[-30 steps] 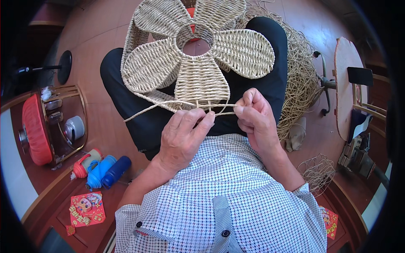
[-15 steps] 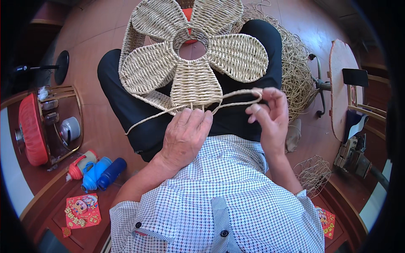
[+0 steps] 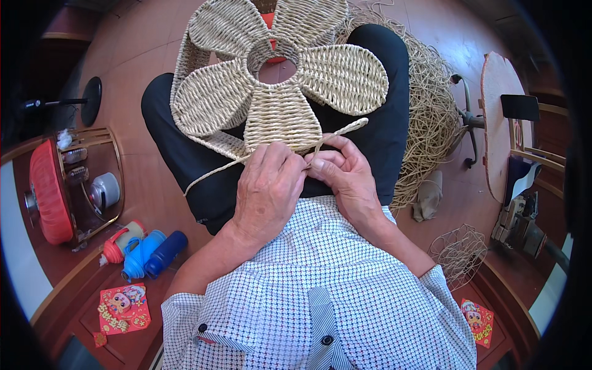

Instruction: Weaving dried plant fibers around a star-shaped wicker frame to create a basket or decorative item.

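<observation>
A woven straw piece (image 3: pixel 282 114) with five flower petals round an open ring lies across my lap. My left hand (image 3: pixel 266 188) is closed on the lower edge of the bottom petal, its fingertips partly hidden. My right hand (image 3: pixel 345 185) sits just beside it, thumb and forefinger pinched on a strand of straw cord. A doubled loop of that cord (image 3: pixel 354 125) sticks out up and to the right, and a loose end (image 3: pixel 206 176) trails left over my dark trouser leg.
A large tangle of cord (image 3: pixel 431 105) covers the floor at right, with a smaller one (image 3: pixel 459 253) below. A round board (image 3: pixel 496 123) stands at right. Bottles (image 3: pixel 145 253), red paper cards (image 3: pixel 123 308), a rack with a red object (image 3: pixel 49 191) and a black stand (image 3: pixel 92 102) are at left.
My right hand reached out right with the looped cord, then came back in beside my left hand. The loop now stands smaller above it. My left hand has shifted slightly up.
</observation>
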Motion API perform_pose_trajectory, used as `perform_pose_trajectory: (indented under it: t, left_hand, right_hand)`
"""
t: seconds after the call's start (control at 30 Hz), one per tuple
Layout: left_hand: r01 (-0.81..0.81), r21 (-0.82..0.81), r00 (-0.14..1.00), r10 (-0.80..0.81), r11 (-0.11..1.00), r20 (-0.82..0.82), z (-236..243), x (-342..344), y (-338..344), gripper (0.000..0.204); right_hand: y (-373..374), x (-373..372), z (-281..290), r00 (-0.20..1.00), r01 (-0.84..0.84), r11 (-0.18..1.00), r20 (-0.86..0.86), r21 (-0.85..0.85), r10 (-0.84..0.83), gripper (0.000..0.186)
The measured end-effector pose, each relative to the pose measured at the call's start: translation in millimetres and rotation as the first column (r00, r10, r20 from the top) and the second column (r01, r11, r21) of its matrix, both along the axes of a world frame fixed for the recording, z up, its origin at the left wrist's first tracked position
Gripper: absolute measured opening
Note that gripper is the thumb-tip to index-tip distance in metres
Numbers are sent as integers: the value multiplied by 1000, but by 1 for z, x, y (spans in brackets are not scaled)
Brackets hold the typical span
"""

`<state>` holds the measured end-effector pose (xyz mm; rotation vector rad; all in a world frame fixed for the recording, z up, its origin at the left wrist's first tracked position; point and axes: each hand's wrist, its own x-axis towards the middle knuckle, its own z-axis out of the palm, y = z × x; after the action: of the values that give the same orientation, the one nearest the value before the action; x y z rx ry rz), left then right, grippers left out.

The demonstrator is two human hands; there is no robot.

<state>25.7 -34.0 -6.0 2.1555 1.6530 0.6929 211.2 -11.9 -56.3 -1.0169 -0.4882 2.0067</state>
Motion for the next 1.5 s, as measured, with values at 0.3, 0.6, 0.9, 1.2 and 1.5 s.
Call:
perform_pose_trajectory:
  t: [0.3, 0.6, 0.9, 1.2, 1.5]
  left_hand:
    - [61, 192, 996, -48, 980, -71, -13, 0, -4, 24]
    - [195, 291, 972, -145, 937, -186, -24, -2, 2, 23]
    - [215, 390, 960, -120, 895, -254, -31, 2, 1, 17]
    - [181, 394, 976, -117, 901, -182, -31, -2, -4, 16]
    - [-8, 301, 988, -39, 954, 150, -28, -3, -1, 15]
  right_hand:
    - [-7, 2, 14, 992, 108, 987, -52, -116, -115, 28]
    - [-2, 38, 21, 957, 89, 994, -271, -61, -102, 23]
    - [7, 137, 5, 899, 437, 883, 104, -170, -425, 33]
    - [-33, 425, -84, 535, 801, 597, 488, -35, -690, 32]
    - [-65, 569, -43, 198, 919, 376, 688, 117, -699, 12]
